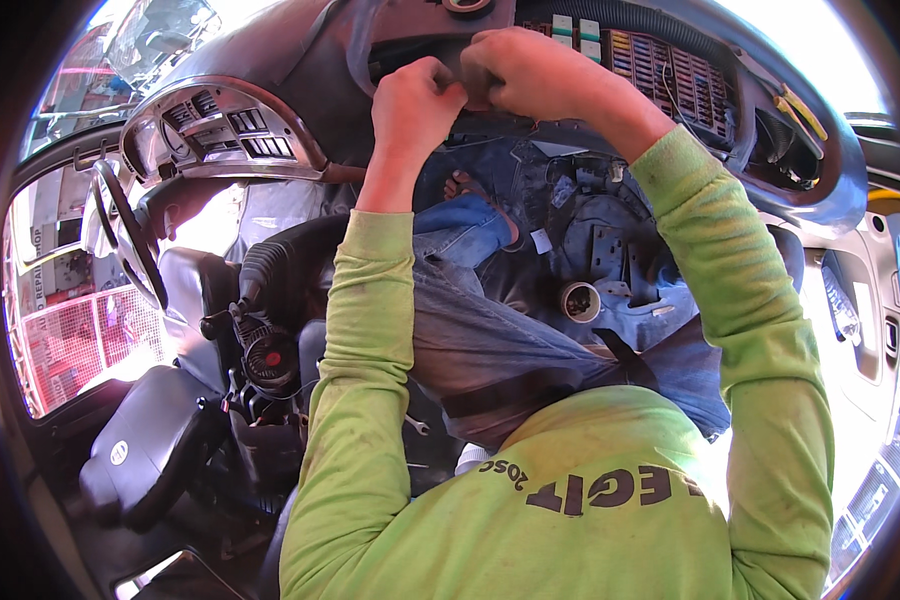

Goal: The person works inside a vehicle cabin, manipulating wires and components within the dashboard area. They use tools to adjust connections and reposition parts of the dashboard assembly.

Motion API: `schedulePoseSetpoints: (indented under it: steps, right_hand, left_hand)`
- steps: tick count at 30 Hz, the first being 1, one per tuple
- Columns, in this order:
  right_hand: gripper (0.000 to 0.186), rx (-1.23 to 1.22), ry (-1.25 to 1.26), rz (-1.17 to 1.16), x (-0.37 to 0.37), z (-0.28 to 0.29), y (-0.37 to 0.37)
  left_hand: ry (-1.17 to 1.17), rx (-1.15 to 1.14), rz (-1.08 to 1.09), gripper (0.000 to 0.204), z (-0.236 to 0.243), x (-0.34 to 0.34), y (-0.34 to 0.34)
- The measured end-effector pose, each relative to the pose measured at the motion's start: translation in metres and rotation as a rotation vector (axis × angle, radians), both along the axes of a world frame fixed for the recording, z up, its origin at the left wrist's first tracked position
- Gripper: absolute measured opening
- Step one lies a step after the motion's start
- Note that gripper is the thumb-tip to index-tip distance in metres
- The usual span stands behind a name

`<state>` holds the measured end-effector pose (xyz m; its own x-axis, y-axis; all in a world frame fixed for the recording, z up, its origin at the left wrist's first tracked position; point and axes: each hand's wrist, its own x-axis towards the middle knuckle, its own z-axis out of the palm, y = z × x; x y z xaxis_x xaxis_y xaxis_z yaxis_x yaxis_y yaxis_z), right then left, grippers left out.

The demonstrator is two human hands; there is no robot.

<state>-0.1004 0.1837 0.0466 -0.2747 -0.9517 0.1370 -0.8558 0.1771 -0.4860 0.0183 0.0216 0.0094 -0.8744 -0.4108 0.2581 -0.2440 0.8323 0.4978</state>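
The dark dashboard [320, 110] arched across the front, its middle opened up, and there were both hands, right at the gap! The left hand [417, 105] and right hand [518, 75] had curled in side by side, fingers bunched; what they gripped, if anything, couldn't be told. The fuse panel [665, 80] lay just to their right, its long side slanting down rightward, the right hand clearly nearer. Below, a white cup [581, 319] sat among clutter; beyond, outside, stood a red mesh fence [95, 335].
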Motion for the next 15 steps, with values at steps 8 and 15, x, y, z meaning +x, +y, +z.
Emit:
schedulePoseSetpoints:
  steps: [8,15]
  right_hand:
    - [0.025,-0.023,0.001,-0.15,-0.009,0.001,-0.025]
    - [0.036,0.37,-0.089,-0.168,-0.006,0.032,-0.046]
  left_hand:
    - [0.192,-0.341,0.044,0.02,-0.011,-0.002,0.006]
    - [0.246,-0.307,0.091,0.025,-0.023,-0.001,0.006]
